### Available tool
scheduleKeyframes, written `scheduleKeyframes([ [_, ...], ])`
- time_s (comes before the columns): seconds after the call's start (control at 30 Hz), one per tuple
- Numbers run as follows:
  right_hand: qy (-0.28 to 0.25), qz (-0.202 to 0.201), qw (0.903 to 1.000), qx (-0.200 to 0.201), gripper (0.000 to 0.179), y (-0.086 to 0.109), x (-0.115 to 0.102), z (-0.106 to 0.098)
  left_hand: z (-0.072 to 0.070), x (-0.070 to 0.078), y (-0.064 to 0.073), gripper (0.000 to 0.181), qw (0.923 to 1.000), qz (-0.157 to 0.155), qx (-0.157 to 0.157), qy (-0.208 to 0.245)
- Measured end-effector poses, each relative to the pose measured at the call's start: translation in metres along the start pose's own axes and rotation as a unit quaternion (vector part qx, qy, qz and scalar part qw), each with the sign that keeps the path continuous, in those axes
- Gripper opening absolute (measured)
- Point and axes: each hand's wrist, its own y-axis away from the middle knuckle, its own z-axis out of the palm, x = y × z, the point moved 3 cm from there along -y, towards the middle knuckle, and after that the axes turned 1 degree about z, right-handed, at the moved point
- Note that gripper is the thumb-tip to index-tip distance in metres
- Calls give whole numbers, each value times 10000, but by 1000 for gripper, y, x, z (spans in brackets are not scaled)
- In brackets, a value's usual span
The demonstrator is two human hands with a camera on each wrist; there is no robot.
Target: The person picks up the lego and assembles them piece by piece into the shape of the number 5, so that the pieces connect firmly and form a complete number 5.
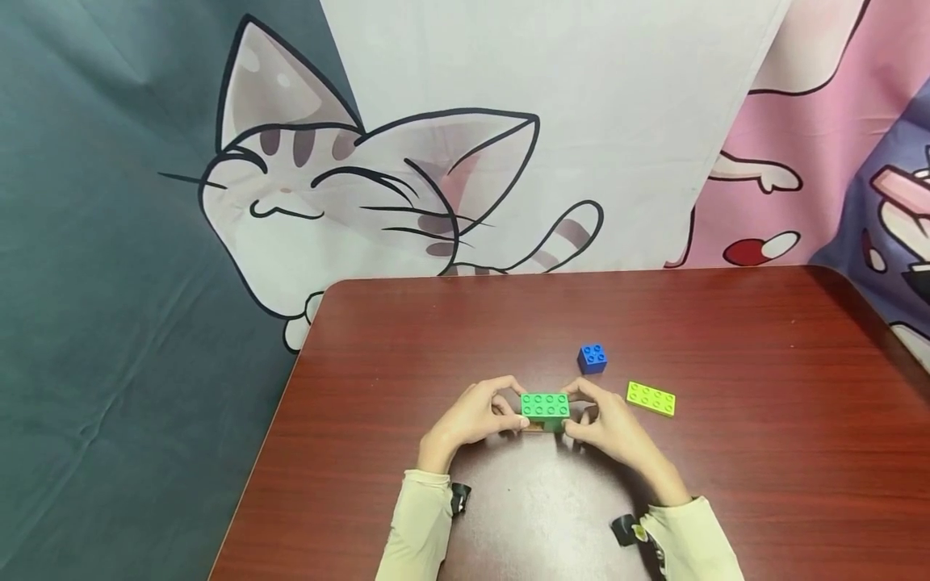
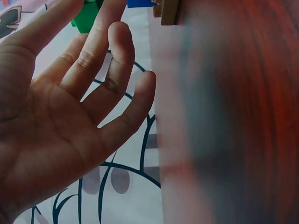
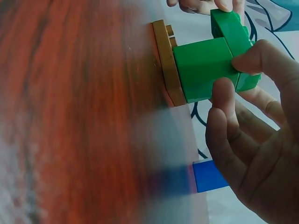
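A green eight-stud brick sits on top of a small stack, overhanging it to the left. Below it, toward the right end, is another green block, which stands on a brown plate lying on the table. My left hand pinches the left end of the top brick between thumb and forefinger. At the opposite end my right hand grips the same brick with thumb and forefinger. In the right wrist view the other right fingers curve beside the stack without visibly holding anything. The left wrist view shows only part of the green brick.
A blue four-stud brick stands behind the stack, slightly right. Beyond the right hand lies a flat lime-green plate. The brown wooden table reaches back to a cloth printed with a cartoon cat.
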Motion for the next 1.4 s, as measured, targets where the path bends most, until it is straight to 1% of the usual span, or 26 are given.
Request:
scheduleKeyframes([
  [0.2,-245,146,9993,-223,34,1,-24,-6,1,0,-1,29,9999,68,80,-16],
  [0.33,-256,165,9992,-263,34,1,-30,-9,1,0,-2,30,9999,75,93,13],
  [0.63,-361,142,9987,-329,31,2,-28,-7,2,-2,0,30,9999,-56,135,-30],
  [0.77,-393,162,9986,-313,31,2,-28,-8,4,-3,-1,30,9999,-63,151,-9],
  [0.93,-517,259,9976,-389,31,3,-26,-8,5,-4,-2,30,9999,-53,159,17],
  [1.3,-411,268,9980,-397,31,4,-25,-10,5,-2,-1,30,9999,-69,130,7],
  [1.4,-400,284,9981,-382,31,3,-21,-9,5,-2,-1,30,9999,-64,129,-35],
])
